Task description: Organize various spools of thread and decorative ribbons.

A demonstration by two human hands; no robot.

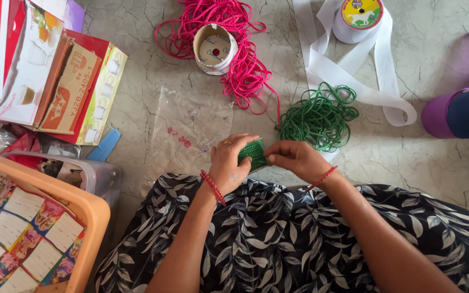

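A small bundle of green cord (254, 154) is gripped over the lap between the left hand (229, 163) and right hand (295, 158); snagging is risked where the loose green pile (318, 116) trails near pink cord (242, 65)

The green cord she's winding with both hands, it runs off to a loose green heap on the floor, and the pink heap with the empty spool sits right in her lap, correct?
Not quite. The pink cord heap and its empty spool lie on the floor beyond her lap, as the head view shows. The rest holds: the left hand and right hand hold the green cord bundle, which runs to the loose green heap on the floor.
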